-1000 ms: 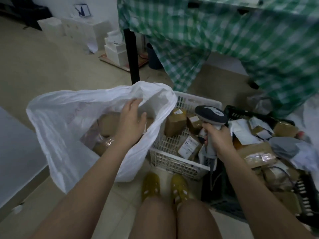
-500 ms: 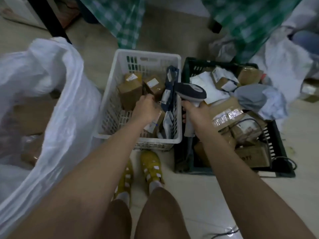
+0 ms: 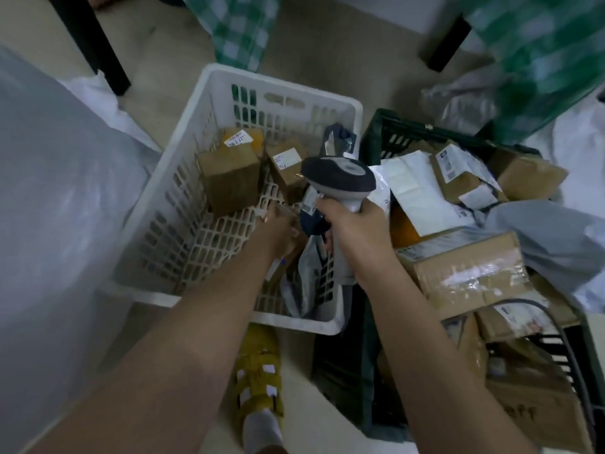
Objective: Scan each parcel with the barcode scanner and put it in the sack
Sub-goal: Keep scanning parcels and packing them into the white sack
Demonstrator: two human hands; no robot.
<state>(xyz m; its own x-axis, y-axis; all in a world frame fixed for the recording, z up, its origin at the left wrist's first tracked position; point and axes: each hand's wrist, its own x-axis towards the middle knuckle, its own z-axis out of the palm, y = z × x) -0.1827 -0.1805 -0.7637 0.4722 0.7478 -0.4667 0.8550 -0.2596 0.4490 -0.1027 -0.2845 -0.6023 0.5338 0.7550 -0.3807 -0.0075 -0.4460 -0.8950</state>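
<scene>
The white plastic sack (image 3: 55,198) fills the left side, blurred. A white basket (image 3: 281,88) on the floor holds two upright brown parcels (image 3: 229,181) (image 3: 288,167), a dark blue mailer (image 3: 339,139) and a grey poly bag (image 3: 304,286). My left hand (image 3: 273,229) reaches into the basket and closes over a small brown parcel (image 3: 288,257) near its front right corner; my fingers are partly hidden. My right hand (image 3: 358,234) grips the handle of the grey barcode scanner (image 3: 340,178), held over the basket's right edge with its head pointing left.
A dark crate (image 3: 393,126) on the right is heaped with taped boxes (image 3: 465,267) and white mailers (image 3: 412,181). The scanner's cable (image 3: 563,329) runs over it. A black table leg (image 3: 88,37) and green checked cloth (image 3: 242,24) stand behind. My yellow shoe (image 3: 258,365) is below the basket.
My left hand left the sack's mouth and went right into the basket onto a parcel. My view swung down and right. The scanner stayed in my right hand.
</scene>
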